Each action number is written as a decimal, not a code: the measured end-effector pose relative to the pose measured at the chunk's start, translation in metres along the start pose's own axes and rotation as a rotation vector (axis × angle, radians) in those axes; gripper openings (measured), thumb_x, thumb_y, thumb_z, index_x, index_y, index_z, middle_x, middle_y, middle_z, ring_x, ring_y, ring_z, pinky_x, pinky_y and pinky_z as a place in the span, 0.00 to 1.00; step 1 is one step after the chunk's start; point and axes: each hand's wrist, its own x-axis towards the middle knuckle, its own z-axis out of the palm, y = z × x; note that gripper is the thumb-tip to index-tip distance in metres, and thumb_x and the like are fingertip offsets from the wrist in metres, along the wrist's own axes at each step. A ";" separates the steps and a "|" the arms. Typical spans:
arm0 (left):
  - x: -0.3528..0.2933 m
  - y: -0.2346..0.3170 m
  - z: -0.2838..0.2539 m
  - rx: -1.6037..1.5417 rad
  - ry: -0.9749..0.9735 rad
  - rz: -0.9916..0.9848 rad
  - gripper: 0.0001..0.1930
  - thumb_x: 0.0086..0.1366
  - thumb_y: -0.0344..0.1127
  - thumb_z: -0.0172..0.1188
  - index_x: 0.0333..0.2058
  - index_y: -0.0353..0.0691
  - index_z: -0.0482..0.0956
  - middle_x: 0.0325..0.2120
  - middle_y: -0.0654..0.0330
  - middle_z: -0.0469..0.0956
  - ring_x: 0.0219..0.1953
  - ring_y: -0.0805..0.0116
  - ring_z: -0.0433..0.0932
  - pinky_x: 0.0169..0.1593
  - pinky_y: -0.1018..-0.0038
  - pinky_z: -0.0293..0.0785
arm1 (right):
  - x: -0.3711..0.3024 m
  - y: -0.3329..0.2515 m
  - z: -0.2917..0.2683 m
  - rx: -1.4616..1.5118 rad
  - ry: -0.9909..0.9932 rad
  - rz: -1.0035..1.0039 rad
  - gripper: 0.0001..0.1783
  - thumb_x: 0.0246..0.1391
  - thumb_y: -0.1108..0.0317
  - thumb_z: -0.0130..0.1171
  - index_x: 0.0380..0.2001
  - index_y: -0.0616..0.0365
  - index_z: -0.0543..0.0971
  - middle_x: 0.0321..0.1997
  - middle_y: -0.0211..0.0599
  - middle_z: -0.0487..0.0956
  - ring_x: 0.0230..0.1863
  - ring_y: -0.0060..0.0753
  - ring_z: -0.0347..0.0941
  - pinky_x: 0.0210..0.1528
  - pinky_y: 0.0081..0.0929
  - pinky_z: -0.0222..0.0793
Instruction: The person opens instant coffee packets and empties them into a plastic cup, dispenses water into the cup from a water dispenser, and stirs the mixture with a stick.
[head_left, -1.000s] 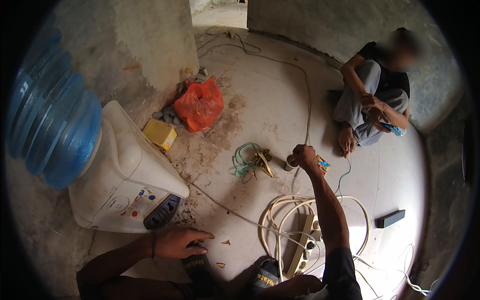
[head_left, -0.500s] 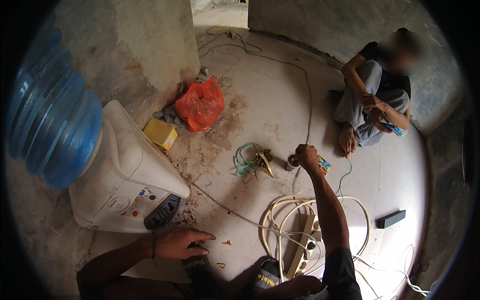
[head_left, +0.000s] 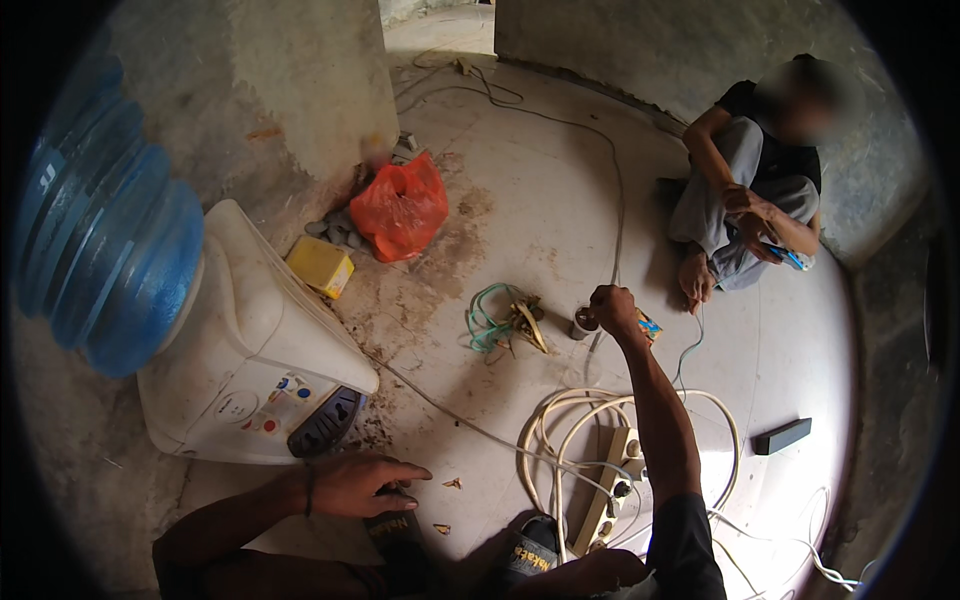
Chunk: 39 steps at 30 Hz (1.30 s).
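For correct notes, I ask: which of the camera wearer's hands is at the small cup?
The right hand, at the rim of the small cup. The left hand is well apart, nearer the white water dispenser.

I see a glossy, translucent plastic bottle (head_left: 110, 250), a smooth plastic dispenser (head_left: 230, 330), a thin, shiny plastic bag (head_left: 402, 208) and rough, matt walls (head_left: 290, 90).

Holds the right hand (head_left: 613, 308) a touch farther from the left than a second ago, now hiding more of the colourful packet (head_left: 651, 326) behind the wrist and baring slightly more of the cup (head_left: 579, 329) beside the fingers.
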 end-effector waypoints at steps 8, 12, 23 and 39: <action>0.002 0.000 0.002 0.010 -0.008 -0.009 0.26 0.65 0.49 0.61 0.56 0.40 0.75 0.39 0.49 0.82 0.38 0.56 0.83 0.45 0.66 0.78 | 0.002 -0.006 0.001 -0.318 -0.193 -0.057 0.07 0.38 0.67 0.65 0.24 0.55 0.85 0.27 0.44 0.84 0.31 0.45 0.82 0.38 0.37 0.79; 0.000 -0.001 0.001 0.011 -0.020 -0.020 0.25 0.65 0.48 0.61 0.56 0.40 0.75 0.39 0.50 0.82 0.40 0.57 0.83 0.45 0.66 0.78 | -0.006 -0.011 -0.005 -0.022 -0.188 -0.023 0.08 0.41 0.66 0.64 0.25 0.57 0.85 0.27 0.42 0.84 0.31 0.45 0.82 0.38 0.36 0.78; 0.000 -0.001 0.001 0.027 -0.015 -0.026 0.25 0.65 0.50 0.61 0.56 0.41 0.75 0.40 0.51 0.82 0.41 0.56 0.83 0.46 0.66 0.78 | -0.004 -0.011 0.003 -0.301 -0.203 -0.034 0.09 0.41 0.66 0.64 0.28 0.56 0.85 0.29 0.45 0.84 0.32 0.47 0.82 0.38 0.39 0.78; -0.001 -0.007 0.004 0.018 -0.014 -0.015 0.25 0.65 0.49 0.61 0.56 0.40 0.75 0.40 0.51 0.82 0.41 0.57 0.83 0.46 0.66 0.77 | -0.010 -0.008 0.000 -0.151 -0.134 0.024 0.07 0.41 0.67 0.63 0.24 0.56 0.84 0.25 0.45 0.83 0.29 0.48 0.82 0.36 0.40 0.79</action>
